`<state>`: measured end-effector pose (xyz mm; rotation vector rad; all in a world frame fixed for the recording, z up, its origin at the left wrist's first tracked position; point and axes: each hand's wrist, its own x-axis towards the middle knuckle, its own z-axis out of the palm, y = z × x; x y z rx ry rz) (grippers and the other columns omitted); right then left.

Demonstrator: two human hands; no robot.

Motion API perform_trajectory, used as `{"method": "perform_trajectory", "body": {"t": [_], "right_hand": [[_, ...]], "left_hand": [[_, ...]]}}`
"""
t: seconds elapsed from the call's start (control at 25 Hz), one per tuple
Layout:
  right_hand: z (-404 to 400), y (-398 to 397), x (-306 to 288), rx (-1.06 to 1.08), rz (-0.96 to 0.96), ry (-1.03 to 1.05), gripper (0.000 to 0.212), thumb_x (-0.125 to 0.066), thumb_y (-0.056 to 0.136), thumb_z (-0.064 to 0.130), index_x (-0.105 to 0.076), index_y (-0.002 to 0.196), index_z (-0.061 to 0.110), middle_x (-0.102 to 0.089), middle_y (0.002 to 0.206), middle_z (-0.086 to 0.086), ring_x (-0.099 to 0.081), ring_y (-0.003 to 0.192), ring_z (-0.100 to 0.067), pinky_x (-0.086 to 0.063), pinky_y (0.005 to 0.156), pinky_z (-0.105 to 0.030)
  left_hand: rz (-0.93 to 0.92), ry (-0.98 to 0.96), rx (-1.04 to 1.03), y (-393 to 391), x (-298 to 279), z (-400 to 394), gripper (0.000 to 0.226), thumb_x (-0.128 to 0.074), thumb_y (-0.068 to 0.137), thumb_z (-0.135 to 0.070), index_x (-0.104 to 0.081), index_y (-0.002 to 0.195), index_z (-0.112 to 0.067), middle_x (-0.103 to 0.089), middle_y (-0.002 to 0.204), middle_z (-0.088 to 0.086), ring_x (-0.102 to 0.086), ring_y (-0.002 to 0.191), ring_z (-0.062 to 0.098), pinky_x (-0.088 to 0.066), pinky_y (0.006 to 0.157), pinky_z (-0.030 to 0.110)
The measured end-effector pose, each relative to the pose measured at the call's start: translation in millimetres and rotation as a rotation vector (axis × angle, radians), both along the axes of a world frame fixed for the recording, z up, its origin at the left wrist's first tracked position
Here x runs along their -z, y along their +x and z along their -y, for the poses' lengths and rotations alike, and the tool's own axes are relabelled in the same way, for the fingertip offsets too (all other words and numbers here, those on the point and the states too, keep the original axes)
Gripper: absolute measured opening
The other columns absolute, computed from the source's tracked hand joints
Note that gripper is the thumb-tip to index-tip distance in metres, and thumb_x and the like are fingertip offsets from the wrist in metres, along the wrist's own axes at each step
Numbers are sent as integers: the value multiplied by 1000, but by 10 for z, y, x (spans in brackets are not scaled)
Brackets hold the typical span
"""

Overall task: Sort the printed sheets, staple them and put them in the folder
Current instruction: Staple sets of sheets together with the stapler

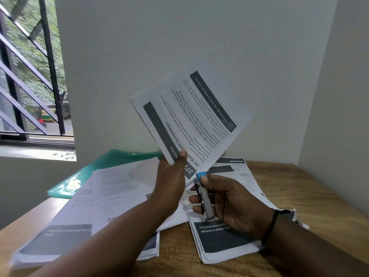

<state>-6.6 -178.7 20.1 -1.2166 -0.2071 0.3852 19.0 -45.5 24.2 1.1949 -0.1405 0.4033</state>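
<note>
My left hand (171, 176) holds a thin set of printed sheets (195, 116) up in the air, pinched at its lower corner with the thumb on the front; the print reads upside down. My right hand (229, 202) grips a small stapler (203, 194) with a blue tip and a metal body, and the tip sits right at the bottom corner of the held sheets. Loose printed sheets (103, 198) lie spread over the wooden desk (299, 186). A green folder (111, 158) lies at the back left, partly under the papers.
A second stack of printed sheets (219, 240) lies under my right hand. White walls close in behind and to the right of the desk. A barred window (30, 76) is at the left.
</note>
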Motion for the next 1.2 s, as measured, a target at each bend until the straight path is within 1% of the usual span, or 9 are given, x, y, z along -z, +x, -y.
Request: {"method": "perform_trajectory", "body": {"t": [0.08, 0.2, 0.44, 0.56, 0.72, 0.8, 0.92, 1.04, 1.2], "right_hand": [[10, -5, -11, -3, -6, 29, 32, -65, 73, 18, -64, 100, 2, -67, 81, -15, -65, 73, -26, -58, 68, -39], [50, 7, -35, -1, -41, 69, 29, -63, 74, 21, -67, 96, 3, -68, 80, -15, -67, 71, -25, -58, 67, -38], [40, 0, -30, -15, -43, 28, 26, -64, 78, 21, -67, 98, 3, -69, 84, -16, -66, 74, -26, -59, 67, -38], [15, -15, 8, -22, -42, -139, 23, -62, 88, 19, -67, 101, 2, -70, 93, -16, -65, 75, -25, -57, 70, -38], [-22, -10, 47, 3, -39, -244, 24, -59, 91, 21, -67, 105, 4, -70, 93, -11, -59, 68, -21, -52, 64, -32], [-22, -9, 37, 38, -53, -232, 22, -58, 90, 24, -66, 99, 5, -67, 81, -6, -51, 59, -16, -43, 54, -27], [-11, -20, 2, 128, -68, -227, 19, -62, 86, 33, -58, 86, 14, -51, 66, 2, -36, 49, -10, -29, 45, -23], [-20, -18, 3, 283, 18, -246, 21, -75, 79, 33, -63, 84, 16, -48, 68, 1, -34, 47, -8, -28, 44, -22], [-18, 29, 30, 367, 4, -182, 23, -73, 82, 29, -68, 98, 13, -66, 77, -5, -38, 43, -7, -34, 38, -20]], "left_hand": [[-14, -17, 15, -10, 5, 12, 18, -56, 96, -22, -51, 110, -33, -65, 103, -12, -67, 92, 11, -59, 74, 27], [-56, -61, 34, 7, 6, -6, 17, -56, 97, -21, -53, 104, -36, -66, 103, -13, -66, 94, 12, -56, 87, 39], [-99, -96, 59, 44, 32, 0, 14, -56, 97, -21, -54, 100, -34, -68, 99, -11, -67, 94, 15, -55, 90, 45], [-103, -140, 65, 64, 35, -4, 14, -54, 98, -20, -56, 103, -33, -69, 103, -6, -67, 99, 20, -54, 92, 47], [-121, -261, 119, 71, 27, -25, 18, -51, 99, -18, -57, 112, -28, -70, 105, -2, -68, 93, 18, -58, 79, 39], [-136, -301, 152, 76, 26, -26, 25, -52, 98, -17, -56, 123, -21, -71, 109, 2, -69, 91, 19, -59, 69, 36], [-159, -304, 148, 78, 20, -39, 29, -55, 96, -17, -55, 125, -21, -70, 114, 5, -70, 91, 21, -60, 59, 33], [-182, -297, 155, 94, 29, -50, 29, -57, 95, -15, -55, 124, -20, -69, 117, 7, -69, 95, 24, -60, 64, 35], [-305, -266, 288, 124, 66, -37, 31, -52, 96, -3, -53, 127, -7, -69, 114, 17, -68, 99, 32, -60, 74, 43]]}}
